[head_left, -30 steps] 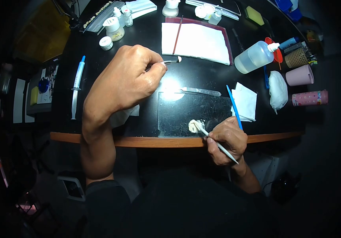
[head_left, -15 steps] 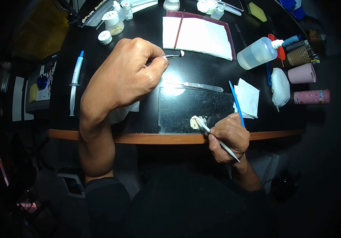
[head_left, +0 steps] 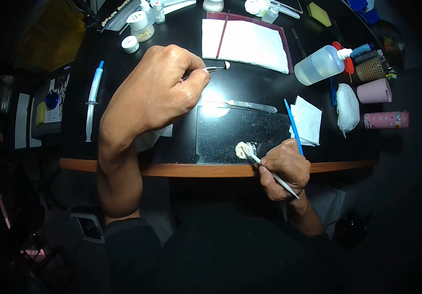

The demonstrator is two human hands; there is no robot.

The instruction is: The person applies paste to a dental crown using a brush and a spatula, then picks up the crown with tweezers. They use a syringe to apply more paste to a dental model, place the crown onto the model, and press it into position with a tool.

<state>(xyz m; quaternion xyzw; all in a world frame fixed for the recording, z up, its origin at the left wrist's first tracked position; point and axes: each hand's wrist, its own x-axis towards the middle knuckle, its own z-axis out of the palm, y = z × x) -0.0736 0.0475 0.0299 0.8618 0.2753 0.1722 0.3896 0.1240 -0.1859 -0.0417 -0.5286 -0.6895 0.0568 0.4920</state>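
Observation:
My left hand (head_left: 164,90) is closed on a slim metal holder (head_left: 216,68), perhaps tweezers or forceps. A small white piece like a tooth crown (head_left: 227,64) sits at its tip. My right hand (head_left: 287,169) pinches a white pointed stick (head_left: 285,185), slanting down to the left. Its far tip rests in a dab of cream-coloured paste (head_left: 243,150) on a scratched glass slab (head_left: 216,132). A blue stick (head_left: 293,122) runs up from behind my right hand; whether the hand grips it is hidden. A metal scalpel-like tool (head_left: 252,106) lies along the slab's far edge.
A folded white towel (head_left: 250,44) on a dark red tray carries a thin brush (head_left: 223,34). Right of it are a squeeze bottle (head_left: 319,66), folded tissues (head_left: 306,117) and a pink cup (head_left: 375,91). Leftward lie a syringe (head_left: 93,95) and small jars (head_left: 130,44).
The white stick's tip has shifted very slightly in the paste, whose surface looks a little different. Both hands otherwise keep nearly the same place; the whole view has shifted slightly.

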